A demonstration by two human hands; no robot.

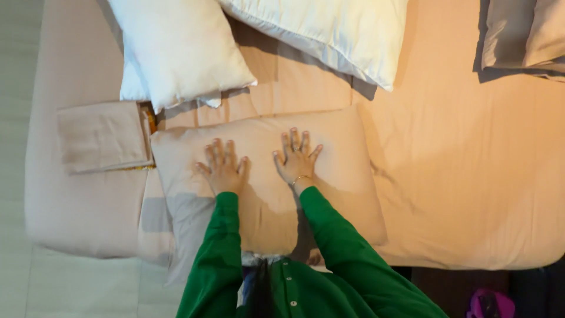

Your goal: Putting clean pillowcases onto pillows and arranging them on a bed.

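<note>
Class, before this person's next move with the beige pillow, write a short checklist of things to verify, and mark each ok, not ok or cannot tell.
1. Left hand flat on the beige pillow: ok.
2. Right hand flat on it, fingers spread: ok.
3. Pillow lies fully on the bed: not ok, its near end overhangs the edge.
4. Folded cloth apart from the pillow: cannot tell, the edges look close.
5. White pillows clear of the hands: ok.

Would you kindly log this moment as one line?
left hand flat | right hand flat | both on beige fabric-cased pillow | bed
</note>
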